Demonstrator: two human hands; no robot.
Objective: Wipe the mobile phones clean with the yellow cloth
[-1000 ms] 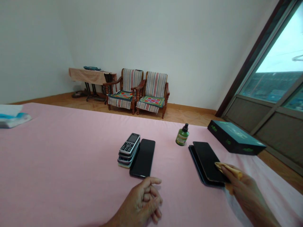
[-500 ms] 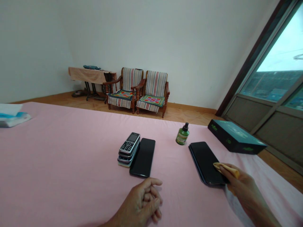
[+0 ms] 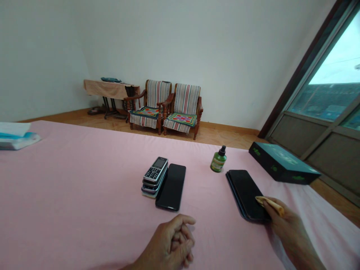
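Note:
My right hand (image 3: 284, 219) is closed on a folded yellow cloth (image 3: 271, 204), pressed against the lower right part of a black smartphone (image 3: 246, 193). That phone lies on top of at least one other phone, whose dark edge shows along the left side. My left hand (image 3: 171, 242) rests on its side near the front of the table, holding nothing, its fingers loosely bent and the index finger reaching out. Just beyond it lies another black smartphone (image 3: 172, 187), screen up. Beside that phone is a stack of several phones, topped by a silver-black keypad phone (image 3: 156, 169).
A green spray bottle (image 3: 218, 160) with a black top stands behind the right-hand phones. The dark box (image 3: 284, 163) lies at the right edge. On the far left sits a white and blue packet (image 3: 18, 137). A pink cloth (image 3: 84, 187) covers the table; two chairs stand beyond.
The view has shifted slightly, so everything sits a little further right. My right hand stays with the cloth at about the same spot on the phone. My left hand keeps its pose.

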